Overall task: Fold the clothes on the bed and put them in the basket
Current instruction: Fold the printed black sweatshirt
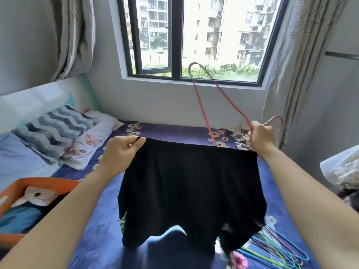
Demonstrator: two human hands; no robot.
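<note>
Black garment [192, 191], top edge pinched by left hand [122, 150] and right hand [261, 137] (right also grips pink hanger [203, 111]).

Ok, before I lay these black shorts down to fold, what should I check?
1. Left hand pinches one waistband corner of the black shorts: ok.
2. Right hand holds the other corner: ok.
3. Right hand free of the pink hanger: not ok, it grips that too.
4. Hanger fully out of the shorts: cannot tell, one wire runs behind the waistband.
5. Bed under the hem free: not ok, loose hangers lie at the right.
6. Orange basket has room: cannot tell, clothes lie inside.
</note>
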